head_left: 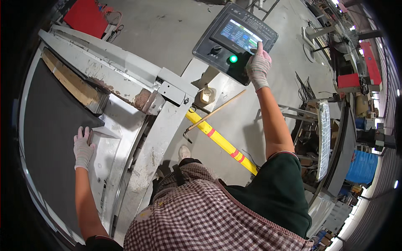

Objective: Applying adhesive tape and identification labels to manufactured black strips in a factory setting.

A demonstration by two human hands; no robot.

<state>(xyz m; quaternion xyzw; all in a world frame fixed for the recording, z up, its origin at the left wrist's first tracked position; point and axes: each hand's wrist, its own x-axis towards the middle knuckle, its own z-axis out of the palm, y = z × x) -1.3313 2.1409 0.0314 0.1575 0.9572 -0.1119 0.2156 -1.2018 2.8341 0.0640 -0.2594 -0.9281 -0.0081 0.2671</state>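
Observation:
My right hand (258, 67), in a pale striped glove, reaches up to a black control panel (201, 44). A fingertip is stretched out at the right edge of its lit touchscreen (238, 34). Below the screen are a dark rotary knob (215, 50) and a glowing green button (233, 59). My left hand (83, 150), gloved alike, lies with fingers extended on the dark flat bed (50, 138) of a white machine. Its thumb side is beside a small block (91, 137) at the edge of the white metal frame (119, 121); whether they touch, I cannot tell.
A worn white beam (113, 94) crosses above the bed, with a wooden board (71, 79) alongside. On the floor runs a yellow cable cover (222, 144) with red bands; a hooked rod (213, 113) leans above it. A foil-covered panel (323, 140) stands at right.

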